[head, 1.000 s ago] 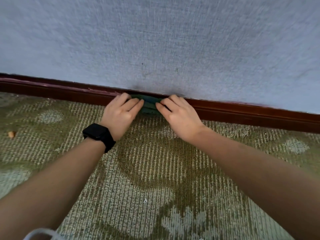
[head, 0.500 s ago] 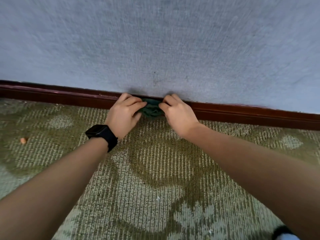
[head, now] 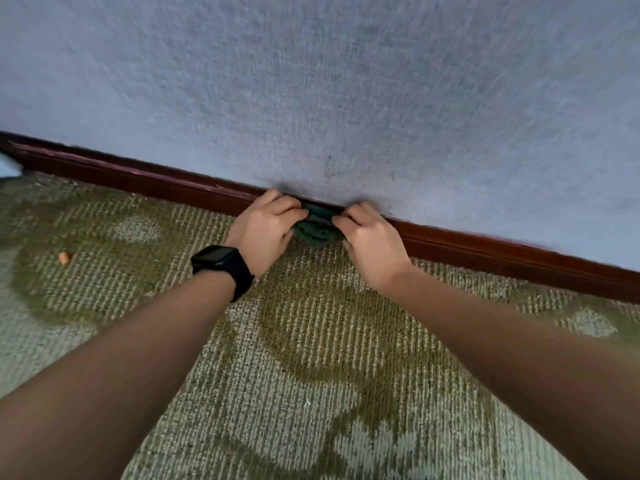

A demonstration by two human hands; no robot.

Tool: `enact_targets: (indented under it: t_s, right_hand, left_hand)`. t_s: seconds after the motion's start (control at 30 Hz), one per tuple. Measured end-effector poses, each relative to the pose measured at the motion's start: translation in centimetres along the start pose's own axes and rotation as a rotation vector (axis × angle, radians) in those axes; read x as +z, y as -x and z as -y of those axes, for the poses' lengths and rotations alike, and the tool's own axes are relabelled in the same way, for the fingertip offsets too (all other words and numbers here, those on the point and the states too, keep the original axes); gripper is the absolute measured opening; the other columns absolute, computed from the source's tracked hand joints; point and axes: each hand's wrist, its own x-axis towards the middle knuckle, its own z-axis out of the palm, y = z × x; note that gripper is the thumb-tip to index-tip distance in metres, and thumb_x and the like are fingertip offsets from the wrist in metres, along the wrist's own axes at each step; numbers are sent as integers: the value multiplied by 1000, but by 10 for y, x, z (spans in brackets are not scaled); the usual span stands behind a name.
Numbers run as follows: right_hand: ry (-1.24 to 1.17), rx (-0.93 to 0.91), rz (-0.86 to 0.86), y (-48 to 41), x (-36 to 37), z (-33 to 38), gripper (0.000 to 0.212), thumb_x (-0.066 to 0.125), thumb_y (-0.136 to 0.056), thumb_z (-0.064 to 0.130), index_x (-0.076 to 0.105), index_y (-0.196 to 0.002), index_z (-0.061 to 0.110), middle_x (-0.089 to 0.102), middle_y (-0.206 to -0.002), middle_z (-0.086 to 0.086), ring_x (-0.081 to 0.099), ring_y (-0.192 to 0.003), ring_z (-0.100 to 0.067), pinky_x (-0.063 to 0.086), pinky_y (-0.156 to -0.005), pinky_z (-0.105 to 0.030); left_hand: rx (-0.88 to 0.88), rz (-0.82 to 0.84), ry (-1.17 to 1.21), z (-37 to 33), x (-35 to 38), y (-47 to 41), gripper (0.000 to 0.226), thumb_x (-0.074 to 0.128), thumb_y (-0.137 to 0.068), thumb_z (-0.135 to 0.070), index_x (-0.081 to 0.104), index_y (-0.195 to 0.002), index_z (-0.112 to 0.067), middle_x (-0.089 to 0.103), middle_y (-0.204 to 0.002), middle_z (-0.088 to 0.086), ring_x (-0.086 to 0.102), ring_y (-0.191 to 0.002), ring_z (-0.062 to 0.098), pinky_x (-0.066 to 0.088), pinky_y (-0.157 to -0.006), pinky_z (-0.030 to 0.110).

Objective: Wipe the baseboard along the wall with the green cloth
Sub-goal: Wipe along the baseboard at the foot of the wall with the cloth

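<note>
A bunched dark green cloth (head: pixel 317 228) sits against the glossy dark reddish-brown baseboard (head: pixel 138 180), at the foot of the textured pale blue-grey wall (head: pixel 311 81) and just above the patterned green and cream carpet (head: pixel 311 341). Only a crumpled middle patch of it shows. Its two ends are hidden under the hands, so its full size and shape cannot be made out.

The left hand (head: pixel 263 226) grips the cloth's left side with its fingers curled over it. The right hand (head: pixel 372 244) grips the right side the same way. Both thumbs are out of sight beneath the hands, and the stretch of baseboard behind the cloth and knuckles is covered. The fingertips lie at the top edge of the baseboard, close to the wall.

A black square-faced wristwatch (head: pixel 223 263) is on the left wrist. Both forearms run off the bottom of the frame. A small orange crumb-like bit (head: pixel 64 258) lies on the carpet well to the left, too small to identify. A pale blue patch (head: pixel 8 166) is cut off at the left edge. The wall and the outer carpet are blurred.
</note>
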Motion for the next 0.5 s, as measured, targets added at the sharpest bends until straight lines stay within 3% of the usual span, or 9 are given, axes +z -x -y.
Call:
enact_targets:
  t_s: [0.13,0.27,0.33,0.43,0.5]
  right_hand:
    - [-89,-23,-129,4,5,-3,39,61,-75,-14,61,-113,-6,64,-104,-20,54,-103,-35,52,-81,-44]
    - [-119,-59,-277,6,14,-1,43,71,-55,-23,68,-96,-10,67,-85,-20,63,-81,-36,57,-61,-39]
    - [-99,-56,-274,5,13,-1,43,73,-52,-22,69,-94,-10,67,-84,-20,63,-78,-36,56,-60,-37]
    - [-65,-84,-222,5,8,-7,45,76,-50,-19,68,-94,-9,66,-84,-21,63,-79,-36,56,-61,-37]
    - [-53,-96,-200,3,6,-8,46,78,-49,-19,69,-93,-9,66,-83,-21,63,-79,-35,56,-63,-37]
  left_hand:
    - [-41,25,-18,-7,0,-2,30,73,-58,21,71,-86,10,67,-79,21,64,-76,36,58,-64,37]
    - [-59,33,-91,-14,0,0,30,72,-58,20,71,-85,9,64,-75,20,64,-74,34,57,-64,34]
    - [-36,28,-142,-19,-1,-1,27,73,-57,17,72,-82,8,65,-73,18,65,-71,31,57,-63,29]
    - [37,29,-232,-22,-4,-6,22,54,-71,3,74,-77,-1,67,-72,10,66,-69,25,56,-61,25]
    - [55,35,-285,-21,-6,-8,14,62,-72,0,75,-78,-3,68,-74,8,66,-72,24,56,-63,24]
